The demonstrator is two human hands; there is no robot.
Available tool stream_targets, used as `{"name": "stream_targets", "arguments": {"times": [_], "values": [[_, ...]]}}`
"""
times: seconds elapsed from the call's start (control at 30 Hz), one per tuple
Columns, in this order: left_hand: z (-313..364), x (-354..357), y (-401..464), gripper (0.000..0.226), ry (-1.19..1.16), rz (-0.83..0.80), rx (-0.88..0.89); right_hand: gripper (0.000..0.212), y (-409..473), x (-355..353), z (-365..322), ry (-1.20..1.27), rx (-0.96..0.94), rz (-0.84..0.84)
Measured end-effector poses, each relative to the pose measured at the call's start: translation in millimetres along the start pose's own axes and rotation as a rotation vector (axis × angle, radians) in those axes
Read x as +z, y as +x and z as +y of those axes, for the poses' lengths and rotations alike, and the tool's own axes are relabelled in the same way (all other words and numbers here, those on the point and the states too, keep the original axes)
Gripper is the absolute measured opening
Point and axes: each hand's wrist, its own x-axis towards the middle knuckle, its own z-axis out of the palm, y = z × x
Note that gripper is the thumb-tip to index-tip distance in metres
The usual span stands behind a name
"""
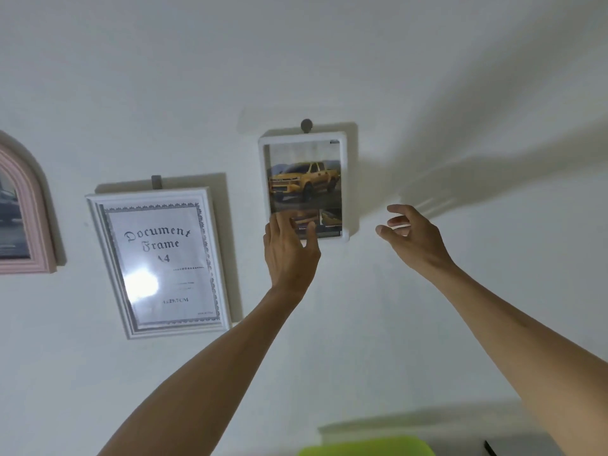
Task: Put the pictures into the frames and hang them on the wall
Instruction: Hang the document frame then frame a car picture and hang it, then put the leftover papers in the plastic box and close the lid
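Touching the lower left of the white frame (343, 189) with straight fingers (275, 222), my left hand (289, 255) grips nothing, while my right hand (416, 236) hangs loosely curled just beside it, apart from the wall (427, 77). I count 3 frames hung: this truck picture (304, 181) on its hook (306, 125), the document frame (158, 263), and 1 pink arched frame (26, 209).

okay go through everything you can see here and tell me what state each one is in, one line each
Truck picture frame: hung on a wall hook, picture inside.
Document frame: hung on its hook, slightly tilted, stock insert inside.
Pink arched frame: on the wall, picture inside, partly out of view.
Left hand: open, fingers touching the truck frame's lower edge.
Right hand: open, holding nothing, clear of the frame.
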Motion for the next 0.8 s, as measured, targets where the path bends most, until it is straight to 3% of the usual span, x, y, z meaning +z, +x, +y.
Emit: {"name": "stream_targets", "arguments": {"times": [0.3, 0.53, 0.7, 0.8], "values": [[-47, 20, -149, 0.031, 0.181, -0.373, -0.290, 0.043, -104, 15, 113, -0.071, 0.251, -0.273], [-100, -1, -279, 0.045, 0.564, -0.952, -0.689, 0.057, -200, 33, 224, -0.336, 0.493, -0.622], [-126, -29, -357, 0.049, 0.676, -1.102, -0.963, 0.068, -266, 25, 294, -0.559, 0.696, -0.772], [-131, -38, -387, 0.026, 0.697, -1.155, -1.021, 0.063, -295, 15, 323, -0.695, 0.808, -0.792]]}}
